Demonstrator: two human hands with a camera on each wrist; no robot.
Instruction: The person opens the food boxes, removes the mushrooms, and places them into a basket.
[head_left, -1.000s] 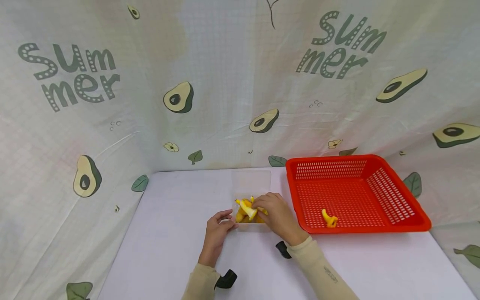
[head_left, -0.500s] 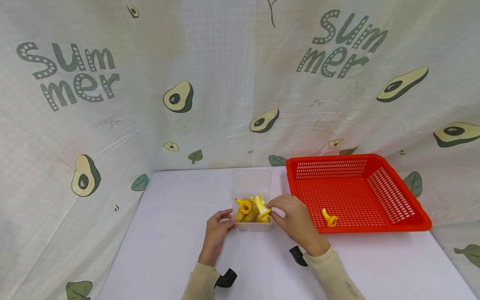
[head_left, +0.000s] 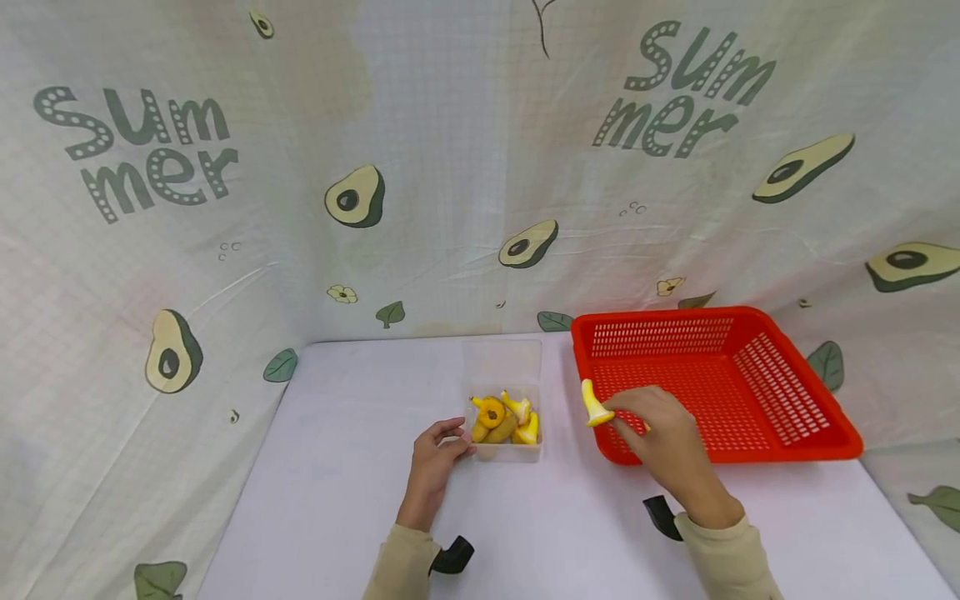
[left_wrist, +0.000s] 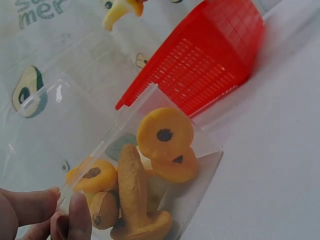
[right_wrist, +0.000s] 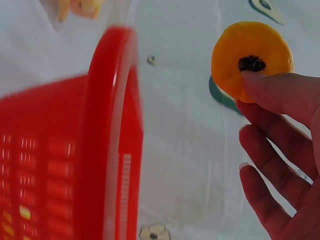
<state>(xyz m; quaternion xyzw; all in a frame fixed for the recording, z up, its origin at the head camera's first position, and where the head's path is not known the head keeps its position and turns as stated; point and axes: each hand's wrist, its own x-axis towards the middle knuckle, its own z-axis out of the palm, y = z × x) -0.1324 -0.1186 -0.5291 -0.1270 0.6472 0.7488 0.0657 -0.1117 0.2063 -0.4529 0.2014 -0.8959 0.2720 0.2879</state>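
Right hand (head_left: 660,433) pinches yellow toy mushroom (head_left: 594,406) by fingertips, held in air over near rim of red basket (head_left: 810,446) (cap faces wrist camera); left hand (head_left: 433,458) braces clear plastic box (head_left: 501,454), fingers on its corner, probably steadying it; remaining mushrooms (head_left: 502,419) inside.
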